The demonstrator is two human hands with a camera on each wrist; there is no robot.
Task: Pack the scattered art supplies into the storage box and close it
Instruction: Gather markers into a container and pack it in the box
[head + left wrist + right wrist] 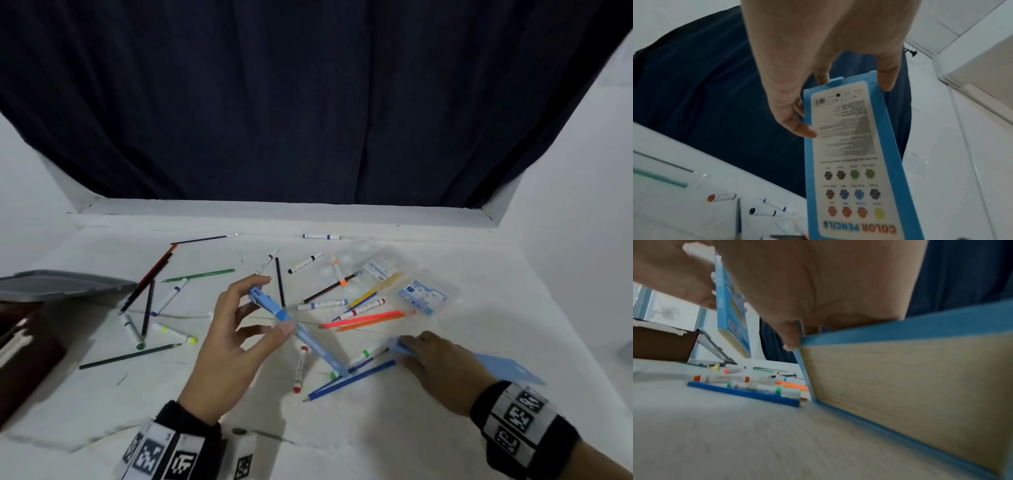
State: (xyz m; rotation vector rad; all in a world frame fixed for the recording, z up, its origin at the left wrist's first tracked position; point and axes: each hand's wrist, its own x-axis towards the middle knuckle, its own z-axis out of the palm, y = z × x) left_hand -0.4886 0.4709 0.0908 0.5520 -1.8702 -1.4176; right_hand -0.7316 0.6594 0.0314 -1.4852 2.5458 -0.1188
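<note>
**Pencil carton in the left hand, storage box off to that hand's left**

The left hand (236,329) pinches the blue color-pencil carton (301,334) at its upper end, thumb against fingertips; the carton's long axis slants down and rightward toward the right hand (442,363). That hand's fingers curl on a flat blue sleeve (510,368) on the tabletop (342,428). The storage box (24,349) sits well to the left hand's left, nearer to it, lid (61,284) off.

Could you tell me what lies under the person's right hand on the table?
A flat blue card lies under the right hand, whose fingers lift its near edge. Whether anything lies beneath the card is hidden.
</note>
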